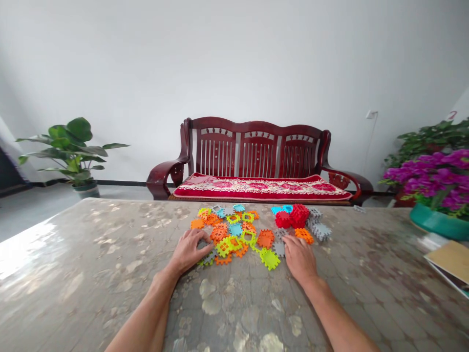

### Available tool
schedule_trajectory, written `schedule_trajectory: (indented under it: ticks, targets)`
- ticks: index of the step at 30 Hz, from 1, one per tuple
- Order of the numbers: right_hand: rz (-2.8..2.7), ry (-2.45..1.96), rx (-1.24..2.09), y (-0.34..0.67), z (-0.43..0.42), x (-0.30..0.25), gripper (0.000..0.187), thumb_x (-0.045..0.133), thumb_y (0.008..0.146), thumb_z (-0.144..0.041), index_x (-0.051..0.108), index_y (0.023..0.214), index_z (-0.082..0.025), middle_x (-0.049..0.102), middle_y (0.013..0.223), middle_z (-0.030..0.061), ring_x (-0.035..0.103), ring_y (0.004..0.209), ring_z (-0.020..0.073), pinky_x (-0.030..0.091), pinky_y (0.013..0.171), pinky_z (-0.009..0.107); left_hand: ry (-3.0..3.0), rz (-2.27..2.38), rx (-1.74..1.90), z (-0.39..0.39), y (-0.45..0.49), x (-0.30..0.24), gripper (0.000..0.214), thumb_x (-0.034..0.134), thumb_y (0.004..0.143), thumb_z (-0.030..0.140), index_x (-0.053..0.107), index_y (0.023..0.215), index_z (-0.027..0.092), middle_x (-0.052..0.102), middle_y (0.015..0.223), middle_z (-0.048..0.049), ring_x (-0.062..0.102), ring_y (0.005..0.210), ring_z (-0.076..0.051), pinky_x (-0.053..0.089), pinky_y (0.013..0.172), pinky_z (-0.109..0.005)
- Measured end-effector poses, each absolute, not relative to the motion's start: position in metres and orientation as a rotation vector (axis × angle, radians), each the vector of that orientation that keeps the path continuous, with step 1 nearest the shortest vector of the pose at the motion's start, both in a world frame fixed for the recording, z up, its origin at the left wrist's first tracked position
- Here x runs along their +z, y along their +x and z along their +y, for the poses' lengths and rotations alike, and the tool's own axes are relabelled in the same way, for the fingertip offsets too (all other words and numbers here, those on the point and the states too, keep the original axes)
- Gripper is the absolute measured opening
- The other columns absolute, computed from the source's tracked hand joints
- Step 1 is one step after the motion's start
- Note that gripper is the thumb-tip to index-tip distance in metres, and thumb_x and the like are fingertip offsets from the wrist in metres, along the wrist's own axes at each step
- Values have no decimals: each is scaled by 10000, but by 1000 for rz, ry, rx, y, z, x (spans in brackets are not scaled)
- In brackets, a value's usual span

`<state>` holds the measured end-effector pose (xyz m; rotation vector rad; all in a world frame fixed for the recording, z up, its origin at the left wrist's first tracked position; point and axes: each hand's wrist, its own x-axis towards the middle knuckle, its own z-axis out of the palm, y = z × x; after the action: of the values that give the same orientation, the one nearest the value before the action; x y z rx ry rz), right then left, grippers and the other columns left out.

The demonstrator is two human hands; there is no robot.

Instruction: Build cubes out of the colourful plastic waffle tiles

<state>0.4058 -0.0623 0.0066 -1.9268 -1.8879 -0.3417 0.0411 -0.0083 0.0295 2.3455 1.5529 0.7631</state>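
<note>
A spread of toothed interlocking plastic tiles in orange, lime, blue and grey lies between my hands. At its left edge, my left hand point(189, 250) curls its thumb and fingers around a grey tile point(202, 244), which they partly hide. More tiles sit under and beside the thumb. My right hand point(301, 258) rests palm down with fingers stretched out, the fingertips touching or very near a grey tile point(281, 233). Close by are a grey tile point(279, 250), a lime tile point(270, 259), an orange square tile point(266, 238) and an orange tile point(304, 235).
Beyond my right hand stand red tiles point(299, 215) and grey tiles point(321, 231) in groups. The patterned tablecloth point(234, 313) covers the table. At the right are a teal flowerpot point(439, 222) and a notebook point(450, 259). A wooden bench point(256, 146) stands behind the table.
</note>
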Motion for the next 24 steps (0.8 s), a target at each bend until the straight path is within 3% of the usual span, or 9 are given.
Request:
schedule_trajectory:
  ticks: [6,18,24]
  targets:
    - [-1890,-1973,-376,403,-64,11,349,411,910,-185,664,1147,-218,675,1139,78,560,1017,232,398,888,358,2369,1521,741,-4,36,21,223,575,716,262,631,932,250,644,1104,-19,537,1098,-234,366,998,-386]
    - [-1925,-1901,-266,407,-60,5,344,393,913,-191,657,1132,-196,664,1173,85,594,1037,220,420,903,366,2321,1617,749,-3,40,16,320,581,813,417,654,1096,288,617,1249,-50,513,1211,-266,351,1036,-435]
    - [-1921,-1818,-210,412,-57,-2,352,380,910,-204,658,1125,-187,664,1163,80,591,1059,224,429,932,375,2330,1633,760,-4,41,19,286,533,862,397,666,1104,322,665,1214,-17,550,1181,-232,357,1034,-402]
